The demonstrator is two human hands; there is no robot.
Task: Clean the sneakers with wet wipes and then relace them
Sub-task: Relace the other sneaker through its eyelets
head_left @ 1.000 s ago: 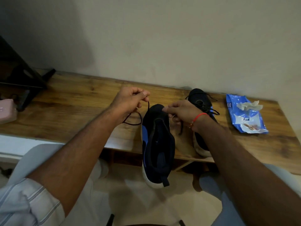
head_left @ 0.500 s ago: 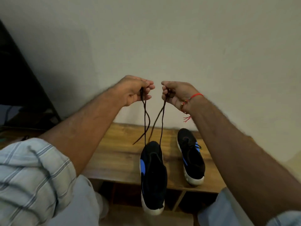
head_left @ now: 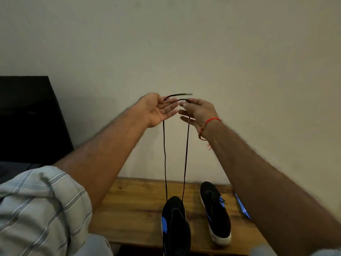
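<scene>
A black sneaker with a blue side patch [head_left: 175, 224] lies with its toe on the wooden bench [head_left: 132, 206] and its heel past the front edge. Two strands of its black shoelace [head_left: 164, 154] run straight up from the toe to my hands, held high in front of the wall. My left hand [head_left: 156, 109] pinches one lace end, palm showing and fingers stretched. My right hand [head_left: 199, 111], with a red thread on the wrist, holds the other end at its fingertips. The two tips stick out side by side. A second black sneaker [head_left: 215, 215], laced, stands on the bench to the right.
A blue wipes pack [head_left: 243, 209] shows as a sliver behind my right forearm. A large black object [head_left: 27, 117] stands at the left against the pale wall [head_left: 184, 43]. My striped sleeve fills the lower left.
Both hands have risen from the shoe's toe to high above it, drawing the lace out into two long straight strands. My fingers have loosened from fists into stretched fingers.
</scene>
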